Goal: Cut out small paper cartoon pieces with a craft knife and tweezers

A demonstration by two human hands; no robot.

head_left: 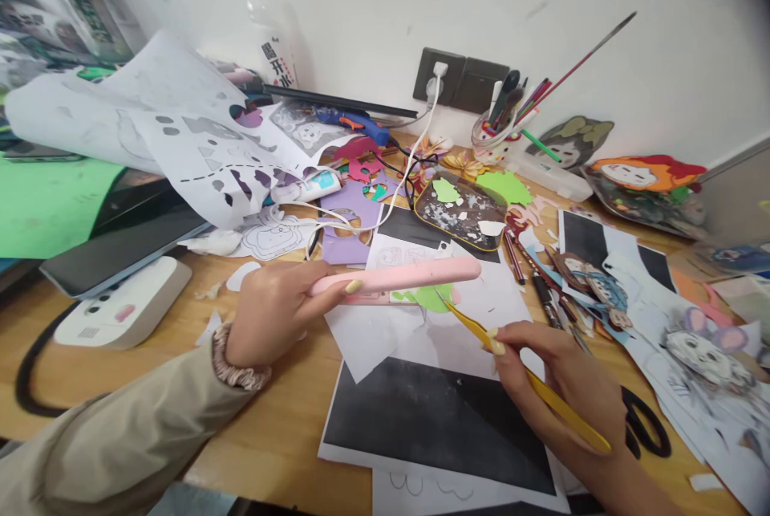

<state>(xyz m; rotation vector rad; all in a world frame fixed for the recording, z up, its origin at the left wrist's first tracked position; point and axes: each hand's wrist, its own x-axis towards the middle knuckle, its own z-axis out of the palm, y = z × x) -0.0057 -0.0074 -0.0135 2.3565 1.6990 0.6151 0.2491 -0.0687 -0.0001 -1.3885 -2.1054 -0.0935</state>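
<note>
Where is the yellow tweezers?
The yellow tweezers are in the right hand, low and right of middle, with the tip touching a green paper piece just under the pink stick.

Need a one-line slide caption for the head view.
Left hand holds pink stick; right hand holds yellow tweezers over green cutout.

Left hand [270, 311] holds a pink tool [400, 276]; right hand [562, 379] points yellow tweezers [523, 371] at green paper [434, 297].

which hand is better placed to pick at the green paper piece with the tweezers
Right. The right hand already holds the yellow tweezers, whose tip sits at the green paper piece. The left hand is occupied gripping the pink tool just above it.
</note>
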